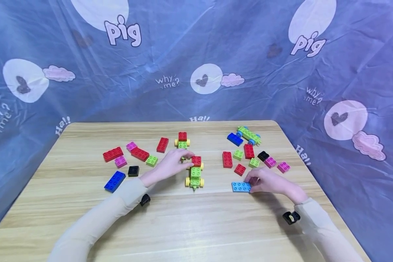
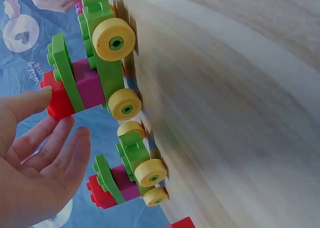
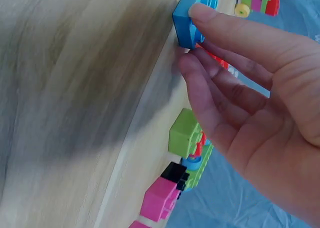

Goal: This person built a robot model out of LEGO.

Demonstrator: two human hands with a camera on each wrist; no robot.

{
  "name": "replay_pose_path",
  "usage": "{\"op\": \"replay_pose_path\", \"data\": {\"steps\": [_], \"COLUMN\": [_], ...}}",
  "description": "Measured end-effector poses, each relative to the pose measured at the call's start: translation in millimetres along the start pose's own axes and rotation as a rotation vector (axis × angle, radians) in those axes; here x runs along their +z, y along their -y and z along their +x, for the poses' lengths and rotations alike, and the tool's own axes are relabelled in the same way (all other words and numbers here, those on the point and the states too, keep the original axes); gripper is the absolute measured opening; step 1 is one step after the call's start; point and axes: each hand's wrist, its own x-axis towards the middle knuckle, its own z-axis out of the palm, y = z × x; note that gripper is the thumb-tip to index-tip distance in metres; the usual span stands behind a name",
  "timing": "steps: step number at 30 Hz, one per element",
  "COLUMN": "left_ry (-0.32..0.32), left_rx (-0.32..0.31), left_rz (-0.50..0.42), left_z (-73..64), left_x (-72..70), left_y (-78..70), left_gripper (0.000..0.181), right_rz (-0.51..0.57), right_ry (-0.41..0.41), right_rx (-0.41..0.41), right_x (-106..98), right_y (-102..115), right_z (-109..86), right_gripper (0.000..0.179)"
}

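Note:
My left hand (image 1: 173,162) pinches the red brick (image 2: 61,95) on top of the nearer toy car, thumb on one side and fingertips on the other. Below that red brick sit a green plate (image 2: 65,70), a purple brick (image 2: 89,84) and a green base with yellow wheels (image 2: 114,40). Behind it stands a second, similar car (image 1: 182,141), also topped with red. Farther right, my right hand (image 1: 268,181) grips the right end of a light blue brick (image 1: 241,187) lying studs up on the table. Its thumb presses the brick's end in the right wrist view.
Left of the cars lie red bricks (image 1: 112,154), pink ones (image 1: 120,161), a black one (image 1: 133,171) and a dark blue one (image 1: 115,181). On the right are more loose bricks (image 1: 227,159) and a green base with blue wheels (image 1: 249,135). A printed blue cloth (image 1: 170,102) surrounds the wooden table (image 1: 196,233).

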Motion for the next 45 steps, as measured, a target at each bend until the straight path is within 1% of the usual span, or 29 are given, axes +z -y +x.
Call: {"op": "replay_pose_path", "data": {"steps": [4,9,14,18,21,29,34,39,45], "left_ry": [-0.003,-0.002,-0.001,0.008,0.02,0.038,0.047,0.044,0.04], "left_rx": [0.001,0.01,0.001,-0.018,-0.03,-0.044,-0.053,-0.056,-0.079], "left_rz": [0.008,0.027,0.077,0.096,0.089,0.071,0.058,0.05,0.04], "left_z": [6.2,14.5,23.1,28.7,32.4,42.1,47.7,52.6,59.9], "left_x": [0.9,1.6,0.5,-0.3,0.0,1.7,3.8,5.8,5.6], "left_y": [0.0,-0.3,-0.7,-2.1,-3.5,-7.6,-9.3,-9.3,-6.4], "left_gripper": [0.035,0.034,0.033,0.033,0.032,0.032,0.032,0.033,0.033], "right_rz": [-0.028,-0.053,-0.034,-0.023,-0.031,-0.037,-0.057,-0.067,-0.051], "right_ry": [-0.004,0.016,0.037,0.035,0.031,0.043,0.02,0.004,0.025], "right_rx": [-0.009,0.009,0.012,-0.013,-0.033,-0.031,-0.055,-0.064,-0.053], "right_x": [2.8,6.0,9.7,12.6,14.6,17.5,20.2,21.5,22.4], "right_y": [3.3,10.8,18.5,22.7,24.2,28.7,29.4,28.8,31.8], "right_z": [3.2,9.3,17.1,23.7,27.9,34.4,37.1,38.3,40.3], "right_gripper": [0.025,0.025,0.024,0.023,0.023,0.022,0.024,0.025,0.024]}}
